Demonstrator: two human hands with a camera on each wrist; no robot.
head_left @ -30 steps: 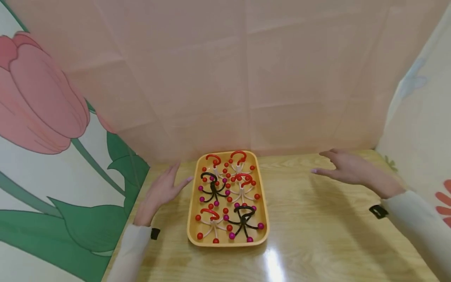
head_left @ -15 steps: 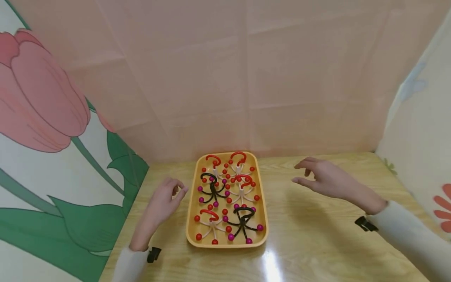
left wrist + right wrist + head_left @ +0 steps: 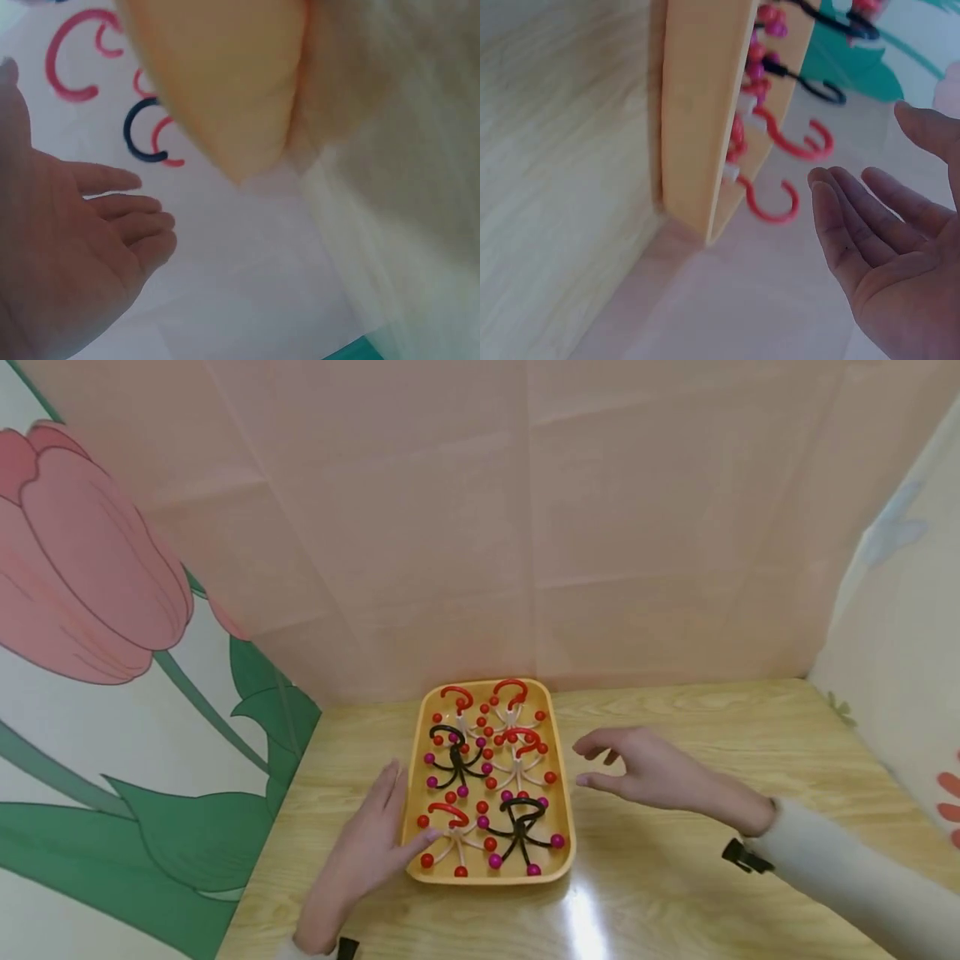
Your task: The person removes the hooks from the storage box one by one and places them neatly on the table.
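Left hand [image 3: 367,852]: flat, fingers straight and together, lying on the table [image 3: 712,877] against the left long wall of the yellow tray [image 3: 564,793], thumb tip at the rim near the front-left corner. Holds nothing. Left wrist view agrees: palm open, fingers relaxed, tray edge [image 3: 225,82] just past the fingertips.

Right hand [image 3: 648,772]: in the air just right of the tray, apart from it, fingers loosely curled with thumb and forefinger spread, nothing between them. Right wrist view shows an open palm [image 3: 900,255] facing the tray's far end.

Tray sits mid-table, long axis running away from the person, far end close to the pink cloth backdrop [image 3: 525,527]. It is full of octopus-style hooks: white-legged ones with red hooks and red ball tips [image 3: 450,827], and black ones with magenta ball tips [image 3: 519,827]. Legs overlap, so they are partly tangled.

Handling, my read:
- Tray looks like rigid plastic, light, shallow rim. Best taken by the two long walls, one hand per side, kept level. The table is glossy, so it will slide easily when pushed.
- Hooks look light, with thin legs that may flex. They will likely snag on each other, so lifting one may drag a neighbour. Pinch at the curved hook top or the central hub, not at a leg.
- Ball tips are small and round, a poor place to pinch.

Tulip-print panel [image 3: 90,610] on the left.
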